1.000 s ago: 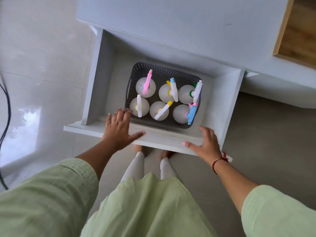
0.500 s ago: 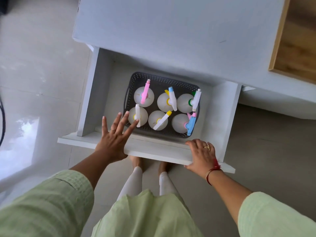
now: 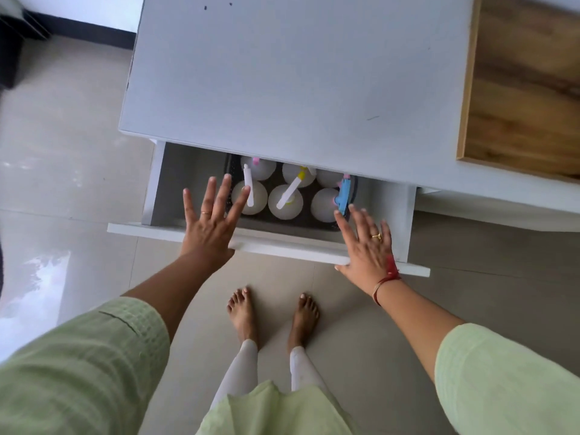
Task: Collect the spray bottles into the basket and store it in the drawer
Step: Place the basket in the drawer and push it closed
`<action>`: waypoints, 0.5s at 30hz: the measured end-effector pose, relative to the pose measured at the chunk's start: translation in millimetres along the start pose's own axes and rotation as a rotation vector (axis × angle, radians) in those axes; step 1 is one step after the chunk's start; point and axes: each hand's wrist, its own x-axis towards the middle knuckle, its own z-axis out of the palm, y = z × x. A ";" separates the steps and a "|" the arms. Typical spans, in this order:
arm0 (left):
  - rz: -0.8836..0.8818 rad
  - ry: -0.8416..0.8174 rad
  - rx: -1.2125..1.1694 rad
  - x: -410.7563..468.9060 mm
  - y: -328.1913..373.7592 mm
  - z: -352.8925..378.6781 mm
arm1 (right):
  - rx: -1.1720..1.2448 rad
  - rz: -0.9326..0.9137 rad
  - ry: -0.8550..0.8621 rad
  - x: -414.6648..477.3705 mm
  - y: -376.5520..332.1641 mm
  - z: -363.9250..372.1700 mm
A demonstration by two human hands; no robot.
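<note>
The white drawer (image 3: 282, 243) stands about half open under the grey tabletop (image 3: 292, 80). Inside it sits the dark perforated basket (image 3: 295, 219), holding several white spray bottles (image 3: 285, 202) with coloured triggers; the back row is partly hidden under the tabletop. My left hand (image 3: 210, 221) lies flat with fingers spread, its palm against the drawer's front panel. My right hand (image 3: 365, 243) is also flat and spread, pressing the front panel near its right end. Neither hand holds anything.
A wooden-topped section (image 3: 521, 89) adjoins the tabletop on the right. Glossy floor tiles (image 3: 62, 189) surround the cabinet. My bare feet (image 3: 273, 312) stand just in front of the drawer. A dark object (image 3: 12, 48) sits at the far left.
The drawer has slid inward, so the tabletop now hides the basket's back row. Both hands went from resting on the front edge to flat, spread palms against the front panel.
</note>
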 end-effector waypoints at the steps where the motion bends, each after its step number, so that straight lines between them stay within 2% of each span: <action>1: -0.010 0.014 0.004 4.0 0.8 -3.3 | -0.015 -0.008 0.009 4.9 2.1 -2.0; 7: -0.027 0.106 0.016 29.6 5.5 -20.6 | -0.140 -0.066 0.127 29.7 8.1 -17.2; 15: -0.042 0.184 0.016 62.6 4.7 -36.6 | -0.206 -0.032 0.135 64.9 19.2 -33.7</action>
